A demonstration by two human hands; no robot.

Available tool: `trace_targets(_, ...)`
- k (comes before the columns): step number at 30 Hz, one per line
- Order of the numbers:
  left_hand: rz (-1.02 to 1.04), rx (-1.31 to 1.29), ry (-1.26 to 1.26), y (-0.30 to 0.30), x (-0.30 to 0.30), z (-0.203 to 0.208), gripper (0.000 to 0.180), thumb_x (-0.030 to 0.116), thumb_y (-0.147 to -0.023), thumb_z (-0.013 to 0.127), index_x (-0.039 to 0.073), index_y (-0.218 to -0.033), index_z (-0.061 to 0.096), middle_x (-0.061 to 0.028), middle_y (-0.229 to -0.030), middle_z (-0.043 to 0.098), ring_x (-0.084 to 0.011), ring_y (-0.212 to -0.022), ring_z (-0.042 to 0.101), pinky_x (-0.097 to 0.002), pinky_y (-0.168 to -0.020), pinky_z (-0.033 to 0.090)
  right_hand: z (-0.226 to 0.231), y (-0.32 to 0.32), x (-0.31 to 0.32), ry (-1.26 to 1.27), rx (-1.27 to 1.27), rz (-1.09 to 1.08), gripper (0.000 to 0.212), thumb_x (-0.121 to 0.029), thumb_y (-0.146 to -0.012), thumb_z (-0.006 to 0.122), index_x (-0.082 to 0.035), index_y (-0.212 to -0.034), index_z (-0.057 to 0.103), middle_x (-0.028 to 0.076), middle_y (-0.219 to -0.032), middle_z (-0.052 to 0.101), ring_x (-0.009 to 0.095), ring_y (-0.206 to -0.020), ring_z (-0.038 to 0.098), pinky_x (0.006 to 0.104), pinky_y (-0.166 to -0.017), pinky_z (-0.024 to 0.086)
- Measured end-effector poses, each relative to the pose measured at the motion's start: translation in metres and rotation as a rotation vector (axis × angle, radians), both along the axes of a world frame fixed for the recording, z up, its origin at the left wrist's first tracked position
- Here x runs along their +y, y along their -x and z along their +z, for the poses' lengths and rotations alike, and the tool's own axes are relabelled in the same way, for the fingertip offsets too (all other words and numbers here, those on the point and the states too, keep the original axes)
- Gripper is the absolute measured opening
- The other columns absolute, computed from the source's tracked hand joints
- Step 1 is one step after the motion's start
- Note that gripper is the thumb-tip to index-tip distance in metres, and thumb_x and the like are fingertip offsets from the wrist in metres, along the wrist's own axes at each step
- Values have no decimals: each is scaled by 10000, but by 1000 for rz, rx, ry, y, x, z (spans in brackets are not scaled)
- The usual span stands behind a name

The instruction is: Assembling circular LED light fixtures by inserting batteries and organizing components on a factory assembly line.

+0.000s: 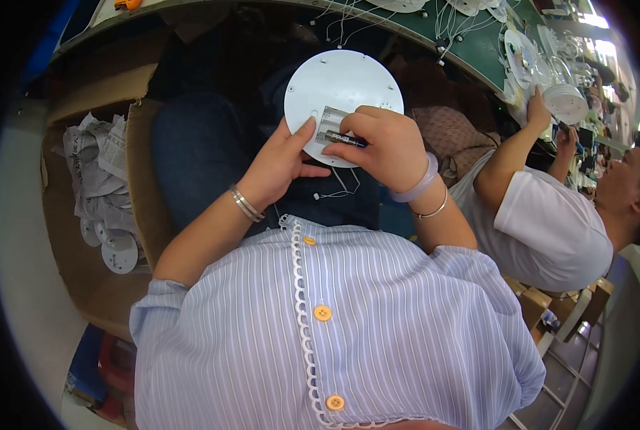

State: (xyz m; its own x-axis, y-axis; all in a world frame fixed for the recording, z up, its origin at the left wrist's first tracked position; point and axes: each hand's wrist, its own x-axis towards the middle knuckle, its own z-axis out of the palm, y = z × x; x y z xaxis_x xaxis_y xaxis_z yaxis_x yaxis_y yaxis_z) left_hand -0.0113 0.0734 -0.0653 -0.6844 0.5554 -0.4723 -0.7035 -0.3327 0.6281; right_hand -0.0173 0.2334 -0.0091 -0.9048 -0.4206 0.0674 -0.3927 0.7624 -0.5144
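- Over the lap, nearest the camera, the left hand (277,168) steadies a round white disc (341,82) from below, its thumb pressed against a small grey module (330,123) mounted on the disc's face; its grip is closed on the disc's lower rim.
- Just beside it, the right hand (384,147) pinches a thin dark tool (347,137) with the tip laid on the module; that grip is closed on the tool.
- Judged risk: the disc hangs unsupported above dark trousers, so a hard push from the tool could tilt it out of the left hand's hold.
- The tool tip could also skid off the module and scratch the white face, or nick the thumb lying close by.
- A thin wire (338,190) dangles beneath the hands; it seems to lead from the disc, though the view is poor, and it could snag on a bracelet.
- At the left, a cardboard box (97,215) holds crumpled paper and more white discs.
- Farther off, a green table (477,43) carries wires and white parts.
- At the right, a co-worker (549,222) in a white shirt works at that table.
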Motion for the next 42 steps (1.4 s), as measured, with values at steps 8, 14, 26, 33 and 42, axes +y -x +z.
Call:
trace_targets(8, 38, -55, -109, -8, 2, -7, 425, 321, -870, 346, 102, -1219, 239, -121, -1131, 418, -211, -961, 506, -316, -706, 491, 7, -2, 6, -94, -50, 32, 206, -201, -616, 669, -58, -730, 573, 58, -690, 544, 215, -558, 540, 261, -513, 430)
trace_targets(14, 80, -21, -13, -9, 5, -9, 429, 355, -866, 337, 61, -1177, 308, -127, -1040, 485, -218, -926, 528, -315, -698, 495, 7, 0, 11, -113, -174, 100, 120, -144, -630, 651, -56, -693, 600, 64, -668, 544, 210, -558, 540, 261, -510, 428)
trace_targets(26, 142, 16, 148, -1, 10, -23, 488, 438, -857, 281, 15, -1055, 424, -133, -894, 552, -184, -759, 585, -262, -564, 514, -18, -6, -1, -164, -79, -10, 169, -204, -619, 648, -78, -629, 536, 46, -623, 528, 219, -573, 525, 286, -511, 414)
trace_targets(33, 132, 65, 175, 1, 7, -21, 485, 429, -858, 291, 5, -1050, 427, -132, -888, 556, -189, -754, 587, -266, -576, 512, -18, 0, -4, -201, -98, -47, 197, -225, -615, 640, -64, -621, 525, 60, -621, 535, 237, -597, 533, 322, -532, 416)
trace_targets(42, 123, 136, 175, -1, 13, -17, 496, 428, -856, 302, 16, -1114, 399, -131, -939, 545, -207, -798, 581, -283, -595, 511, -8, 12, 21, 640, -556, -437, 117, -140, -773, 550, -46, -703, 549, -32, -612, 492, 13, -518, 418, 158, -459, 335)
